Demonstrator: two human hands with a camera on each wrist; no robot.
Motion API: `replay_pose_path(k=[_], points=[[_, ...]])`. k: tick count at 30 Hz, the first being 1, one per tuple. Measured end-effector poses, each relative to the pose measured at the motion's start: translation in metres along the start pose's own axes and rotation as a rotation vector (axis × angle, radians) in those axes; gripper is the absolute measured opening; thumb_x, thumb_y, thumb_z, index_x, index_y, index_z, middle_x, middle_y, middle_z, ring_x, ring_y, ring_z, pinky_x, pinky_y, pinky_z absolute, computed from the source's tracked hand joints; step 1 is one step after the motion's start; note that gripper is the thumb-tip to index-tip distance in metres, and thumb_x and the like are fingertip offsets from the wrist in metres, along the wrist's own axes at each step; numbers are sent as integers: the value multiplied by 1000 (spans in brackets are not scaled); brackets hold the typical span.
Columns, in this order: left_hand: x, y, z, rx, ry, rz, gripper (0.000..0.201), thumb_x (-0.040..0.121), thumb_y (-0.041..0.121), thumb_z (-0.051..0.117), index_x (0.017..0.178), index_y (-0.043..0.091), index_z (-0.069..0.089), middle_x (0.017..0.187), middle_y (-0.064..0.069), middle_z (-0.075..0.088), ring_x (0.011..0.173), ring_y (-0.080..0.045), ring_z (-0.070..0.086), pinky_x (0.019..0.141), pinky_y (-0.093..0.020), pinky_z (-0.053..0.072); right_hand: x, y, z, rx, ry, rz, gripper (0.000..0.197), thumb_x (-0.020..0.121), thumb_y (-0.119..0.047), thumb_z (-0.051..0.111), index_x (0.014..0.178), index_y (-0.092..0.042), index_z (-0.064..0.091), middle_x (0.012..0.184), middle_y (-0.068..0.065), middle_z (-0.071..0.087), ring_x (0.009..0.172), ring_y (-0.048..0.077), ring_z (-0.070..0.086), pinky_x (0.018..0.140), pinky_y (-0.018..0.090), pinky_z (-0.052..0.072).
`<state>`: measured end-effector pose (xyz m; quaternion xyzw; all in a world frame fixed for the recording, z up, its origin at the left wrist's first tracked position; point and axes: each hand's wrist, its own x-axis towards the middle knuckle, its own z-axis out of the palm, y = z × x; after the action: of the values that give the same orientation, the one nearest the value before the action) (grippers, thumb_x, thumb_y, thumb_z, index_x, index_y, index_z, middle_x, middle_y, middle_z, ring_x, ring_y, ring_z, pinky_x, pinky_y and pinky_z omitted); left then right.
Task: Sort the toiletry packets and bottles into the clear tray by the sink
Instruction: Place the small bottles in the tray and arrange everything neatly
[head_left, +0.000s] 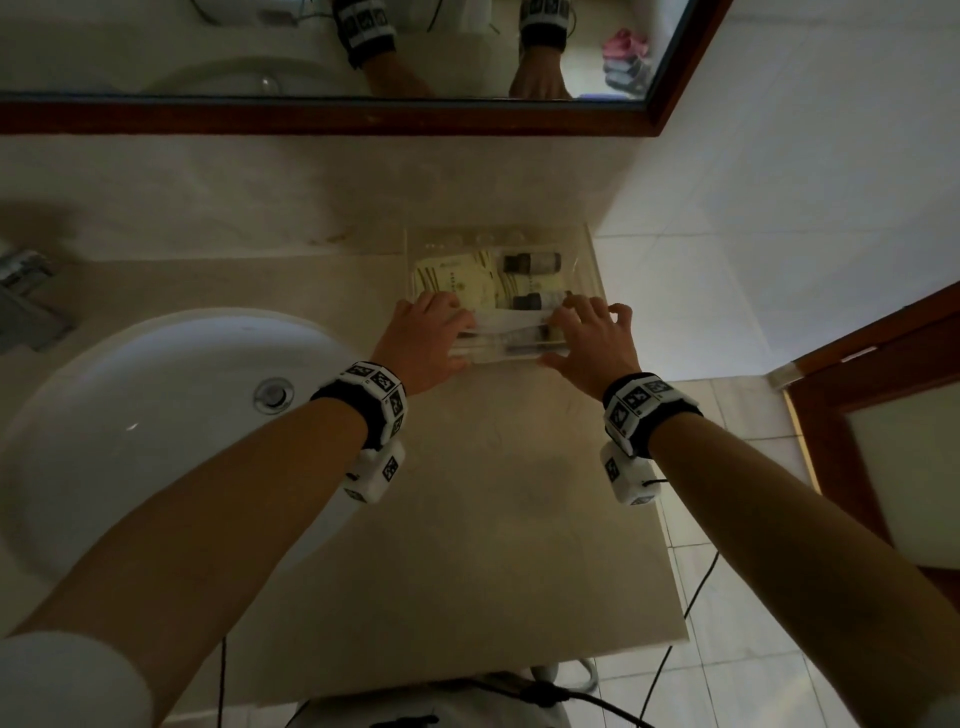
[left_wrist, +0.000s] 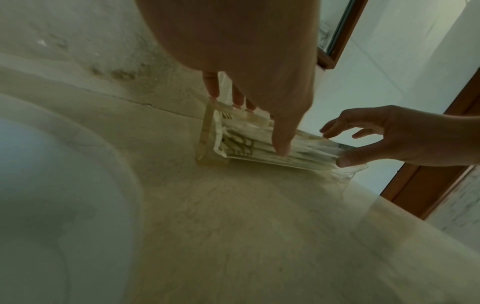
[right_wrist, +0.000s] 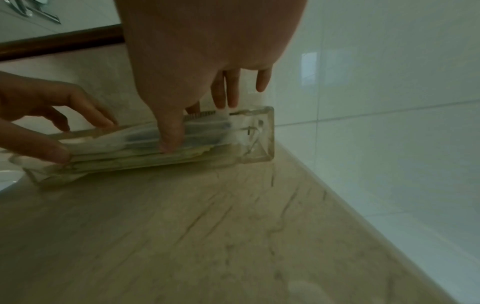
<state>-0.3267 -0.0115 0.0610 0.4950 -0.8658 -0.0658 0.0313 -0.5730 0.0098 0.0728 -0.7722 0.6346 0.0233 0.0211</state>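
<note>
- The countertop (head_left: 498, 467) carried the whole scene, with the sink basin (head_left: 156, 405) to the left and the clear tray (head_left: 589, 260) standing at its far right corner, near the back wall and beside the side wall tiles.
- The clear tray lay straight ahead of both arms, its long axis running left to right across the person's front; the two hands met it at its near edge from opposite ends, about equally close, so I judged either could make the next adjustment.
- The left hand (head_left: 431, 338) lay on the near left part of the tray's contents, fingers spread and nearly straight, thumb (left_wrist: 281, 142) pressing down on the packets (left_wrist: 249, 144); it pinned them and did not appear to grasp any.
- The right hand (head_left: 592, 343) sat at the near right end, fingers fanned and loosely bent, thumb (right_wrist: 168, 133) pushing onto a long clear sachet (right_wrist: 182, 131) on top of the stack; whether the fingers behind pinched anything could not be told.
- Inside the tray: pale yellow packets stacked flat across the left and middle, the long sachets along the near edge under the hands.
- Two small dark-capped bottles (head_left: 532, 262) lay on their sides at the right, one behind the other, necks pointing left.
- Judged from this, sorting was nearly done; what remained was tamping the near stack level, with slippery sachets liable to slide over the low wall.
</note>
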Motion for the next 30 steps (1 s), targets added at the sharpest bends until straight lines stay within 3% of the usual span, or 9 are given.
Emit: replay_pose_path(k=[3, 8, 15, 21, 24, 26, 30], points=[[-2, -2, 5, -30, 16, -12, 45, 81, 45, 65, 118, 21, 58, 142, -11, 41, 129, -33, 35, 99, -47, 28, -3, 3, 9, 59, 26, -12, 50, 83, -49, 64, 120, -17, 53, 150, 9, 34, 138, 30, 32, 106, 53, 28], [4, -2, 1, 34, -16, -22, 44, 83, 48, 62, 119, 24, 56, 145, -12, 37, 129, -36, 32, 101, -50, 28, -1, 2, 13, 48, 33, -16, 46, 84, -48, 62, 117, -17, 51, 146, 9, 40, 127, 27, 44, 100, 49, 38], [3, -2, 0, 88, -2, -9, 42, 77, 45, 68, 109, 20, 60, 129, -16, 53, 113, -39, 47, 88, -51, 39, 0, -3, 13, 43, 10, 0, 43, 86, -44, 63, 117, -16, 52, 144, 14, 43, 127, 31, 45, 100, 51, 42], [3, 2, -1, 47, 30, -39, 40, 79, 44, 67, 110, 19, 60, 131, -15, 51, 117, -39, 44, 91, -50, 37, 1, -3, 13, 34, 33, -17, 41, 86, -43, 62, 114, -15, 54, 135, 14, 51, 115, 29, 55, 86, 45, 51], [2, 2, 0, 38, 28, -48, 38, 80, 43, 66, 110, 20, 59, 134, -14, 49, 119, -38, 43, 92, -50, 36, 1, -1, 7, 38, 23, -22, 44, 85, -44, 63, 118, -16, 53, 135, 9, 50, 118, 27, 52, 91, 45, 46], [3, 3, 0, 35, 13, -55, 38, 82, 43, 63, 112, 21, 57, 137, -12, 45, 122, -37, 40, 94, -48, 34, 0, 6, 3, 60, -11, -12, 51, 85, -45, 64, 127, -19, 50, 143, 5, 44, 129, 27, 45, 100, 48, 39], [2, 3, -1, 13, 11, -56, 38, 82, 42, 62, 113, 21, 58, 137, -11, 45, 123, -35, 39, 95, -48, 33, 0, 19, 0, 88, -106, 18, 74, 87, -44, 64, 148, -19, 30, 158, 4, 25, 145, 27, 24, 111, 49, 30]])
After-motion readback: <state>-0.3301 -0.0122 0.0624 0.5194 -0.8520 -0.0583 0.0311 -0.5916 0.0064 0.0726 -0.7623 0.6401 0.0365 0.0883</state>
